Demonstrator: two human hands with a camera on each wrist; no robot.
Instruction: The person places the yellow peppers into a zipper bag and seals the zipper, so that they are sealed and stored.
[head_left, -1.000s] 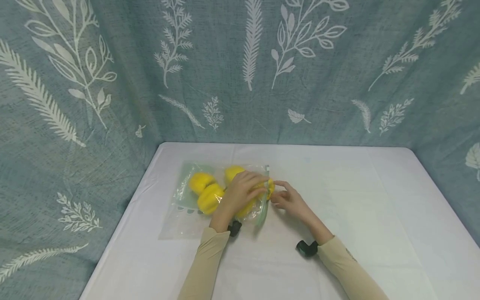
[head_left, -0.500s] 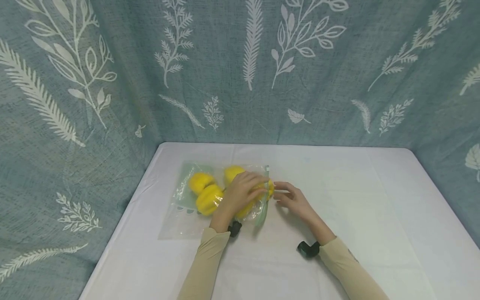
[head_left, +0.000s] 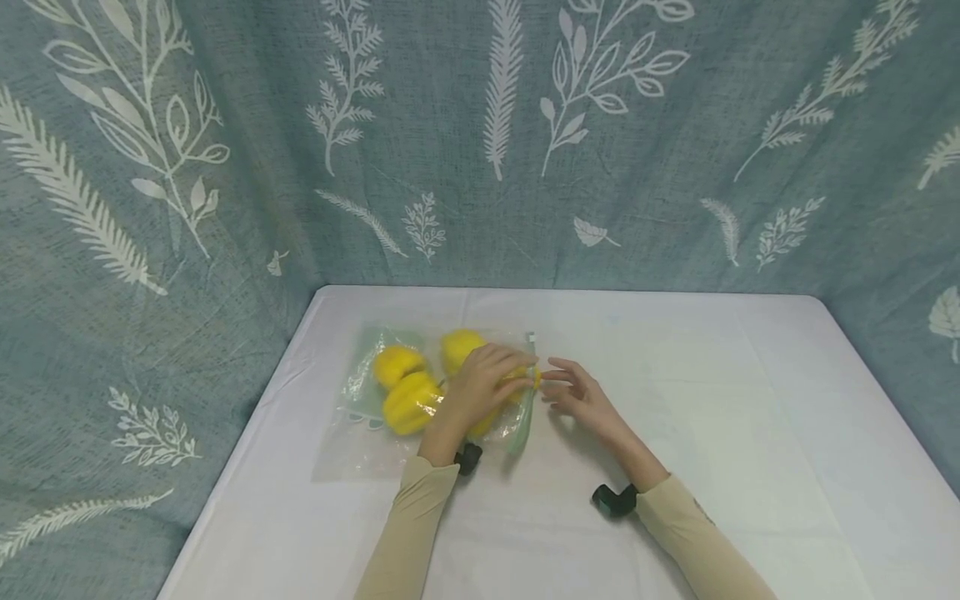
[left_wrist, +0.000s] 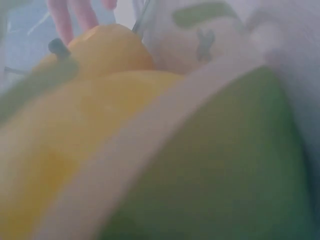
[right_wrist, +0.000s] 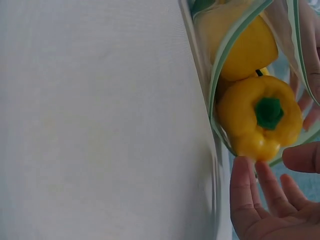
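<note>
A clear zip bag [head_left: 367,454] with a green-edged mouth lies on its side, several yellow bell peppers [head_left: 412,404] inside. My left hand [head_left: 480,387] lies over the bag near its mouth, fingers outstretched across the upper layer. At the mouth sits one pepper [right_wrist: 260,117], its green stem facing outward. The right hand [head_left: 585,396] is at the mouth with fingers extended, fingertips [right_wrist: 245,162] right against the pepper's edge, thumb apart. In the left wrist view, peppers [left_wrist: 110,50] show hazily behind the bag's green print [left_wrist: 215,160]. The left hand hides part of the peppers.
A white cloth covers the table [head_left: 712,400]. A blue-green curtain [head_left: 450,150] with white leaf prints stands behind and at the sides. Dark wrist cameras [head_left: 615,500] hang by both forearms.
The pepper at the mouth has moved left, further into the bag, with the right fingers following it. The peppers inside have shifted slightly left. My left hand has barely moved.
</note>
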